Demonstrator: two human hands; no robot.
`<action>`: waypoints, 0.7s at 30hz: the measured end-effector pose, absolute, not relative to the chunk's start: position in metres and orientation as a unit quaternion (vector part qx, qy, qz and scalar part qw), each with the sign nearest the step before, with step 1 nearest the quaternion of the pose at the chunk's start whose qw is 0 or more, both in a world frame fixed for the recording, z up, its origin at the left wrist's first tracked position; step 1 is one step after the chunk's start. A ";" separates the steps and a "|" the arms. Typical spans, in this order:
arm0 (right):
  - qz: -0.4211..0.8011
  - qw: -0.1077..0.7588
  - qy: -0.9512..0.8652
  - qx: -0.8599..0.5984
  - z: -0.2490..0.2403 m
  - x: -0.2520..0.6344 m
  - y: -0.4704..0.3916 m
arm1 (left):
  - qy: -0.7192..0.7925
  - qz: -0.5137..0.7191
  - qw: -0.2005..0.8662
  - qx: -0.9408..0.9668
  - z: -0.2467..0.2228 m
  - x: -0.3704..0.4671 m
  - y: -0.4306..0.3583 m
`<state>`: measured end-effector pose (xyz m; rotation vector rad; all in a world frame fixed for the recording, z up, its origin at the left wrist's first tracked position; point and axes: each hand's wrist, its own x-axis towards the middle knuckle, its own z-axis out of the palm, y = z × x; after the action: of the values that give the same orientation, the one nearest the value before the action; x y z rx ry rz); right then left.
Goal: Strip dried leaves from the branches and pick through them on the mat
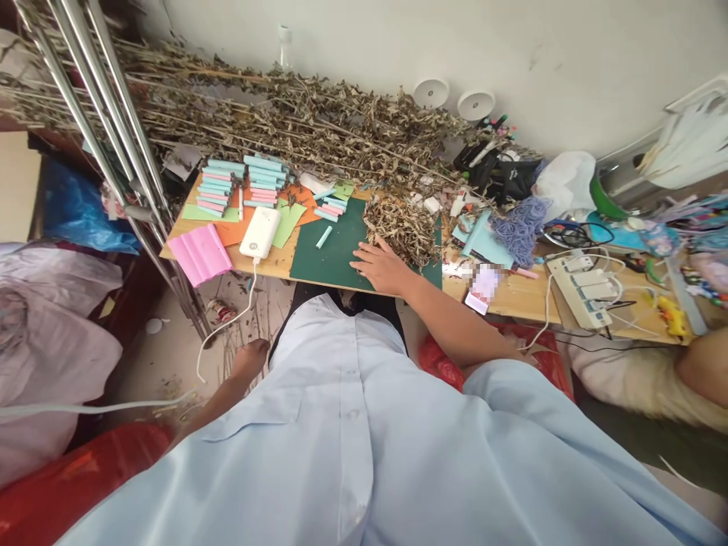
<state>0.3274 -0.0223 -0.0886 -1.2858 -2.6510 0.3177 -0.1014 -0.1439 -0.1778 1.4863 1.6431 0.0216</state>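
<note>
My right hand (pixel 382 265) lies on the dark green mat (pixel 310 262) with its fingers spread. Its fingertips are beside a heap of crumbled dried leaves (pixel 406 220) and seem to touch its lower left edge. Left of that hand, a light blue paper roll (pixel 324 237) rests alone on the mat. A few more blue and pink rolls (pixel 331 207) are grouped at the mat's upper left corner. Down beside my leg, below the table edge, hangs my left hand (pixel 250 360); its fingers are too hidden to make out.
Stacked paper rolls (pixel 214 186), a white power bank (pixel 260 233) with a cable and a pink sheet (pixel 199 254) occupy the left. Dried leafy stems (pixel 318 121) line the back. Rightward are a phone (pixel 483 288), purple yarn (pixel 520 227) and a power strip (pixel 580 288). Metal poles (pixel 122 114) stand left.
</note>
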 end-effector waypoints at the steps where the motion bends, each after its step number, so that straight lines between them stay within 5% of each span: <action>1: 0.095 0.092 -0.886 -0.444 -0.095 0.329 -0.018 | 0.672 0.004 0.429 0.604 -0.182 -0.100 -0.139; 13: 0.007 0.206 -0.784 -0.586 -0.065 0.352 -0.035 | 0.625 0.091 0.360 0.687 -0.179 -0.061 -0.100; 21: 0.103 0.288 -0.556 -0.773 -0.112 0.407 -0.068 | 0.598 0.211 0.360 0.684 -0.146 -0.033 -0.101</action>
<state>0.4074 -0.0678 -0.1119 -2.0640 -1.4832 0.2747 -0.0327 -0.1008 -0.1456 1.7640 1.5416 0.5431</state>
